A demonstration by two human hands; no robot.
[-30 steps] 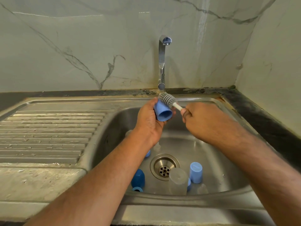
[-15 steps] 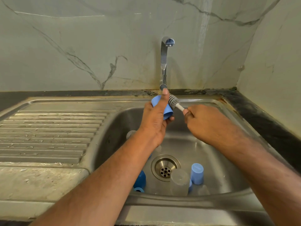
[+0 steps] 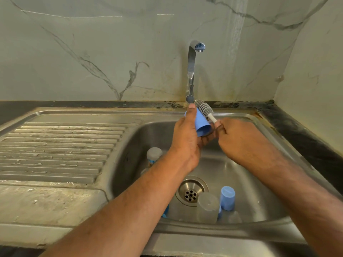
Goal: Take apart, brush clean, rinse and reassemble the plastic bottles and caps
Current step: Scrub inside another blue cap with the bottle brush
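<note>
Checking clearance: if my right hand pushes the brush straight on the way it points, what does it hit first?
Probably the tap base: the right hand aims the brush up-left past the blue cap, though depth is unclear.

Steel sink [image 3: 274, 143] with ribbed drainboard [image 3: 61, 149] at left. Chrome tap [image 3: 192, 71] stands behind. Marble-veined wall [image 3: 92, 52]; drain [image 3: 190, 194] centred.

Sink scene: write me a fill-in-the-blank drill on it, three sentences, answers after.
1. The left hand holds a blue ____.
2. The right hand grips the handle of a ____.
3. On the sink floor, a blue cap stands just right of the ____.

Missing words: cap; brush; drain.
</note>
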